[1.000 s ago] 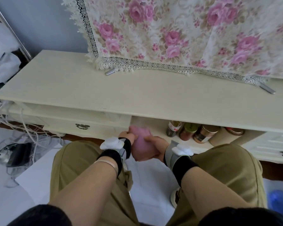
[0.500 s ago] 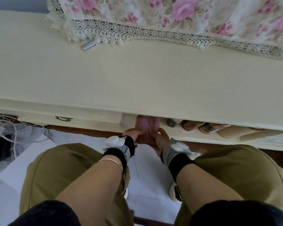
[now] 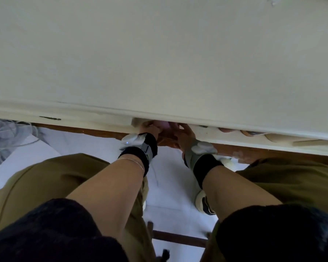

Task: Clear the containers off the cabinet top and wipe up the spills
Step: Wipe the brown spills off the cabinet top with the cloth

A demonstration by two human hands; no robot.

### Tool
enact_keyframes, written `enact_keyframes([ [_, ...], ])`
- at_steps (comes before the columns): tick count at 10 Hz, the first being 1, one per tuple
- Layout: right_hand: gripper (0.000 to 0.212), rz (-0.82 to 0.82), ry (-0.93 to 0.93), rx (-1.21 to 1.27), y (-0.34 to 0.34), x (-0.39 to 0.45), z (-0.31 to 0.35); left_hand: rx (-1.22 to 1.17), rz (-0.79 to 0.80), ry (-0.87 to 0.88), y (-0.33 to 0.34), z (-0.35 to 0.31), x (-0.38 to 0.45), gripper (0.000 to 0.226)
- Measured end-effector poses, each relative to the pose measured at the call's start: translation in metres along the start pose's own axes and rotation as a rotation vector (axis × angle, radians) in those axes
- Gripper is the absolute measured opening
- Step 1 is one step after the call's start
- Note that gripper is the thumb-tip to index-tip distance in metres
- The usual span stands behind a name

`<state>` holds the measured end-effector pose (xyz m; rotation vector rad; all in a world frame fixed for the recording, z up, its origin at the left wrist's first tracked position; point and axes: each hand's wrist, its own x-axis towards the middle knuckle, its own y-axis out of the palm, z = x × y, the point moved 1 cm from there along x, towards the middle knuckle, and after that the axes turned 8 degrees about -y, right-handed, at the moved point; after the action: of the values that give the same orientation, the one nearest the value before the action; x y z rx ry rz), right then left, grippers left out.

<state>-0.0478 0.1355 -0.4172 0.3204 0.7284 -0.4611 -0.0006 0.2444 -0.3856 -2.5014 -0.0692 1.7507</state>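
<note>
Fingers of both hands are curling around a pink object (image 3: 164, 125), probably a wiping cloth, though too little is showing to be sure. It is sitting just under the front lip of the cabinet top (image 3: 159, 59), at the mouth of the open shelf. The left hand (image 3: 150, 128) is gripping its left side; the right hand (image 3: 184, 132) is gripping its right side, fingertips hidden beneath the overhang. Both wrists are wearing black bands with white sensor pods. Container lids (image 3: 248, 132) are showing on the shelf, rightward. The visible cabinet top is carrying no containers, so clearing appears done; whether any wiping is still outstanding cannot be told.
</note>
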Motion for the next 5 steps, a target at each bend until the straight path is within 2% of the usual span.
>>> enact_keyframes([
  [2,0.035,-0.081,-0.120,-0.065,0.011,0.005,-0.009,-0.104,0.013,0.003,0.000,0.006,0.054,0.021],
  [3,0.054,-0.064,-0.107,-0.161,0.008,0.009,-0.022,-0.034,0.011,0.012,0.008,0.007,0.042,0.021],
  [4,0.057,-0.043,-0.090,-0.284,0.000,0.007,-0.033,-0.031,0.017,0.009,0.014,0.018,0.030,0.041],
  [5,0.060,-0.010,-0.028,-0.261,-0.007,0.001,-0.033,-0.046,0.021,-0.024,0.012,0.026,0.022,0.043],
])
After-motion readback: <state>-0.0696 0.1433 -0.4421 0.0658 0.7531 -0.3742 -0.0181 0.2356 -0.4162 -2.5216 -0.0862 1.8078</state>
